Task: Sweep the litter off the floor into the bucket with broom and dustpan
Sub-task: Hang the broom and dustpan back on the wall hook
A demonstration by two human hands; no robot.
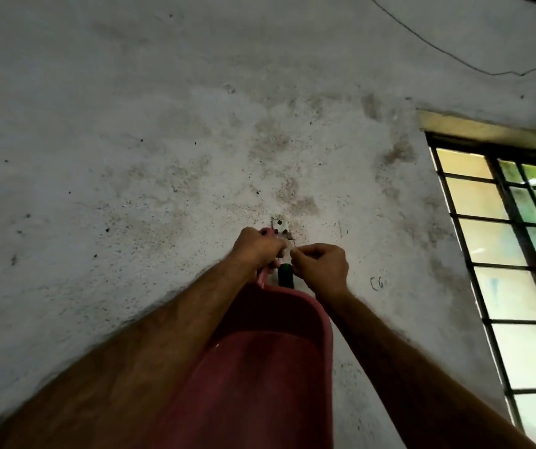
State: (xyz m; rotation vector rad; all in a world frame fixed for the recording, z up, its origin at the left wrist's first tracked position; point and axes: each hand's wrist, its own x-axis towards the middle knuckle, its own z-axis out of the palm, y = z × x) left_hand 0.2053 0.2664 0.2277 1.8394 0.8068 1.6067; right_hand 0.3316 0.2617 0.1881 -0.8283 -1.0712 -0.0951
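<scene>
While left hand (pixel 257 247) grips dustpan (pixel 270 361), wall (pixel 130 157) reads "C6" (pixel 377 282)

I am seeing both hands crowding one small spot: the left hand (pixel 258 248) is gripping the handle of the red dustpan (pixel 270 351), the right hand (pixel 320 265) is pinching something thin just beside it. A small wall bracket (pixel 280 226) is sitting right above them. The stained wall (pixel 130 157) is lying open to the left; the barred window (pixel 512 254) is closing off the right.
</scene>
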